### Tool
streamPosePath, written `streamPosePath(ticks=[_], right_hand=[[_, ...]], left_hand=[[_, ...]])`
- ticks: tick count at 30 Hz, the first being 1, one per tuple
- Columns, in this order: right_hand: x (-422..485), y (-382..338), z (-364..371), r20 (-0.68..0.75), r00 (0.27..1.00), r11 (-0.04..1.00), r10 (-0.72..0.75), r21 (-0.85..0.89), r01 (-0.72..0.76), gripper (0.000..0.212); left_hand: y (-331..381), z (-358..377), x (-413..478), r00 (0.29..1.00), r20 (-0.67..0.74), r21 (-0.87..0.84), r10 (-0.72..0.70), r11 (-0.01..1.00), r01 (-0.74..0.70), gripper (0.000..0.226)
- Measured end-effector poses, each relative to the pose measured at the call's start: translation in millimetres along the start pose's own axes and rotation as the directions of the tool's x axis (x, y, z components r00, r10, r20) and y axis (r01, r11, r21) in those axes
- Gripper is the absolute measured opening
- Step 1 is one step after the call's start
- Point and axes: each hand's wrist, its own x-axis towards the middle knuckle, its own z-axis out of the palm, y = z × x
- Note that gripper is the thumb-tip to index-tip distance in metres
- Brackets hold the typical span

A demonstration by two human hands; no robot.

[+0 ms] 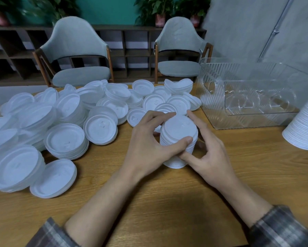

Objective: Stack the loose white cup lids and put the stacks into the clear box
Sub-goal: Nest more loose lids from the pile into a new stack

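Seen from above, two bare hands enclose a stack of white cup lids [179, 139] standing on a wooden table [149, 202]. The left hand [149, 141] curls round the stack's left side. Its fingers arch over the far top rim and its thumb lies across the near face. The right hand [210, 148] grips the opposite side, with the index finger stretched up along the far right edge. Its thumb presses the lower near face, just under the left thumb. Both hands are closed on the stack.

Left of the held stack and beyond it, a broad heap of loose white cup lids [66, 122] covers the table. Some are nested in short piles and others lie singly, the nearest just behind the left fingertips. Right of the grip and further back stands the clear box [247, 97], ribbed and open-topped. Further right, near the box's front wall, a second tall stack of lids [304, 125] is partly cut off by the picture's edge.

Plaid sleeves [281, 227] sit near the elbows. Behind the table are two grey cushioned chairs [78, 56], a dark shelf unit [131, 50] and potted plants [160, 13].
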Motion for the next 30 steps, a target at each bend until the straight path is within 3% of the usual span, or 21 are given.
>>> streamPosePath(ticks=[19, 27, 30], right_hand=[[-1, 0, -1, -0.04, 0.999, 0.995, 0.01, 0.102, -0.006, 0.077], [-1, 0, 0, 0.028, 0.999, 0.999, 0.038, 0.026, -0.038, 0.085], [-2, -3, 0, 0.061, 0.995, 0.997, 0.075, 0.032, -0.077, 0.089]], left_hand=[[-1, 3, -3, 0.994, 0.072, -0.052, -0.079, 0.995, 0.083, 0.059], [-3, 3, -4, 0.991, 0.099, -0.088, -0.094, 0.991, 0.103, 0.059], [-9, 4, -7, 0.982, 0.146, -0.15, -0.123, 0.978, 0.144, 0.068]])
